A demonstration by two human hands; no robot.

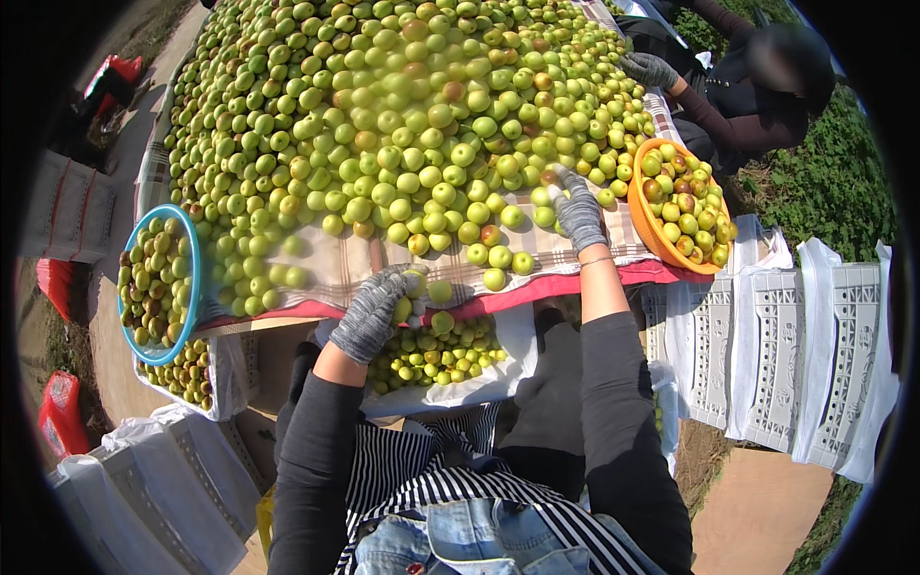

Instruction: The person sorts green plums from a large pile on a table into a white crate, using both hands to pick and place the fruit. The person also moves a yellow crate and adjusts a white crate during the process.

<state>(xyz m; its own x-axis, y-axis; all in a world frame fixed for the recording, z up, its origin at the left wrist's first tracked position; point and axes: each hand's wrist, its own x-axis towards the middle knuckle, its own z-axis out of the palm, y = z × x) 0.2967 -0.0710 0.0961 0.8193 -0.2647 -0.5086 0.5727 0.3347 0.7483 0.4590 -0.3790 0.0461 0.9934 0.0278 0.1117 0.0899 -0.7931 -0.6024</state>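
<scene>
My left hand [375, 309], in a grey knit glove, is at the front edge of the cloth-covered table, with its fingers closed around green jujubes [402, 310]. Just right of its fingertips are two more, one by the red cloth edge [440, 291] and one over a lined crate [442, 322] of jujubes below. My right hand [579, 214], gloved alike, reaches into the front of a big jujube heap [402, 144]. Its thumb and fingertips lie beside a reddish jujube [549, 177]; whether they grip it is unclear.
An orange basket [647, 215] of jujubes stands right, a blue-rimmed basket [194, 251] left, above another filled crate [231, 374]. Stacked grey crates [780, 345] with white liners flank the right; more crates [165, 489] stand lower left. Another person's gloved hand [649, 70] touches the heap's right edge.
</scene>
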